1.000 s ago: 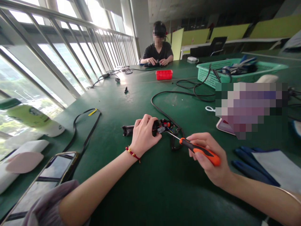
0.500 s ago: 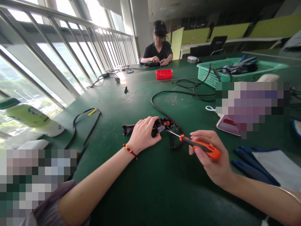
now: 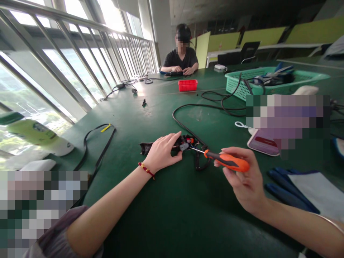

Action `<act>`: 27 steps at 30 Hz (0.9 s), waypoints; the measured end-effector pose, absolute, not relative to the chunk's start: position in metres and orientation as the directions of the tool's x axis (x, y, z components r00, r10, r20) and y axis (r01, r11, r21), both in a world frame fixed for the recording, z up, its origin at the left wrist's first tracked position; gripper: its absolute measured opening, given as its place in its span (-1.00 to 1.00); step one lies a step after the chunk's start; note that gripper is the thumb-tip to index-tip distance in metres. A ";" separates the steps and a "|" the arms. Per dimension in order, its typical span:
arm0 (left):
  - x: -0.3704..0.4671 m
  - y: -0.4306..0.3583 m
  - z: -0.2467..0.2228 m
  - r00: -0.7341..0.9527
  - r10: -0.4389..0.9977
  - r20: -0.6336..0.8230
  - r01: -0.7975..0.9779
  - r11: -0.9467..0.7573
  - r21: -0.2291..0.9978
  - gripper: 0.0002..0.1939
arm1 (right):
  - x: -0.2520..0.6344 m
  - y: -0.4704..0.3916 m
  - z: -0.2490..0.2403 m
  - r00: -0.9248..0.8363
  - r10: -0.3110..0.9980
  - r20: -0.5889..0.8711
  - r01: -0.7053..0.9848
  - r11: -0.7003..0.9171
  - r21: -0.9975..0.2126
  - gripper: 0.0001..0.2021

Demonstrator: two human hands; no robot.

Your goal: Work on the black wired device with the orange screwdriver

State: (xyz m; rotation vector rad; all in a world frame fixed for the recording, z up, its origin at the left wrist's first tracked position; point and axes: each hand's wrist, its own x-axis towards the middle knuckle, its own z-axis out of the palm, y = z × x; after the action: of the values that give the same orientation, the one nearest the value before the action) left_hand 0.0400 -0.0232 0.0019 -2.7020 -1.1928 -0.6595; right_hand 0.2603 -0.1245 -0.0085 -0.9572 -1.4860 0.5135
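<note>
My left hand (image 3: 163,152) lies over an opened black power tool body (image 3: 146,148), gripping its middle and hiding that part. At the body's right end, a grey block (image 3: 184,146), red parts and thin wires lie exposed. In my right hand (image 3: 245,182) is an orange and black screwdriver (image 3: 228,161), held by its handle between thumb and fingers. Its metal shaft points left, with the tip at the wires beside the grey block; whether it touches them I cannot tell. A black cord (image 3: 185,125) runs from the tool's right end.
A red tray (image 3: 187,85) and a small black part (image 3: 144,103) are farther back. To the right are a green basket (image 3: 238,88) of tools, a phone (image 3: 263,142) and blue-and-white gloves (image 3: 292,190). A strap (image 3: 103,154) and a bottle (image 3: 40,134) lie left. A person (image 3: 180,57) works opposite.
The screwdriver's handle has risen and moved slightly left, so it lies flatter. My left hand has shifted a little left on the tool body, its thumb moving slightly.
</note>
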 end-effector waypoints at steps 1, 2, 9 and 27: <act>0.040 -0.023 0.002 0.596 0.675 0.435 0.727 -0.684 0.066 -0.42 | 0.260 -0.125 -0.008 0.059 0.803 0.593 0.257 0.561 -0.787 -0.70; 0.040 -0.022 0.001 0.595 0.675 0.437 0.727 -0.683 0.064 -0.43 | 0.260 -0.125 -0.008 0.039 0.808 0.588 0.240 0.563 -0.791 -0.71; 0.039 -0.021 0.000 0.609 0.668 0.427 0.722 -0.690 0.050 -0.43 | 0.259 -0.126 -0.007 0.045 0.810 0.584 0.261 0.555 -0.790 -0.73; 0.041 -0.023 0.002 0.607 0.679 0.413 0.730 -0.682 0.049 -0.45 | 0.259 -0.126 -0.008 0.011 0.839 0.545 0.218 0.529 -0.820 -0.74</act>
State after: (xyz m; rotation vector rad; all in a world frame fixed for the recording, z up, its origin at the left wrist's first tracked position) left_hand 0.0405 -0.0229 0.0015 -2.7030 -1.1901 -0.6151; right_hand 0.2590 -0.1255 -0.0081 -0.9467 -1.5193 0.6204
